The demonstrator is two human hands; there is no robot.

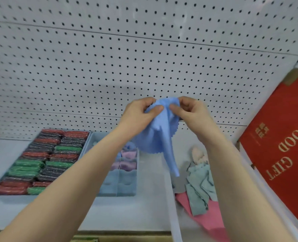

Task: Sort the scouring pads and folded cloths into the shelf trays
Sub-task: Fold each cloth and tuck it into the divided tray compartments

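Observation:
A light blue cloth (159, 135) hangs in the air in front of the pegboard, one corner drooping down. My left hand (141, 112) and my right hand (190, 110) both pinch its top edge, thumbs close together. Below on the left, a tray (88, 144) holds rows of red, green and grey scouring pads (45, 159). Next to it, a pale blue divided tray (125, 186) holds folded pink, lilac and blue cloths (127, 159) in its rear compartments. My left forearm covers part of that tray.
A clear bin (173, 206) at the right holds loose teal, pink and beige cloths (200, 187). A red "GOOD GIFT" box (280, 145) leans at the far right. White pegboard (110, 58) backs the shelf.

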